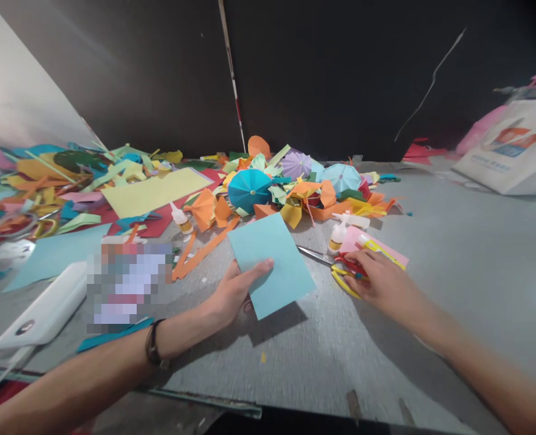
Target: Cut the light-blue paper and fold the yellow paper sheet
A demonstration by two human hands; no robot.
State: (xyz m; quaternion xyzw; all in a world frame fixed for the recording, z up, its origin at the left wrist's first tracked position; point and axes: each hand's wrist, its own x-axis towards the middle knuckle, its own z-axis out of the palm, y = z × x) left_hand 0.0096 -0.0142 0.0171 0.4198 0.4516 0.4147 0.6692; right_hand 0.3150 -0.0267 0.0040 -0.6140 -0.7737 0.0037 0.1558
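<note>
On the grey tabletop (pixel 431 338), the left hand (pixel 234 293) is pinching a light-blue paper sheet (pixel 272 266) between thumb and fingers, while the right hand (pixel 385 284) is pressing over red-and-yellow-handled scissors (pixel 340 281), its grip unclear.

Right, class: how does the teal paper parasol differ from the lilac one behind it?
The teal paper parasol is darker than the lilac paper parasol. The teal one sits nearer and looks larger than the lilac one. Both are pleated rounds with a central hub.
</note>
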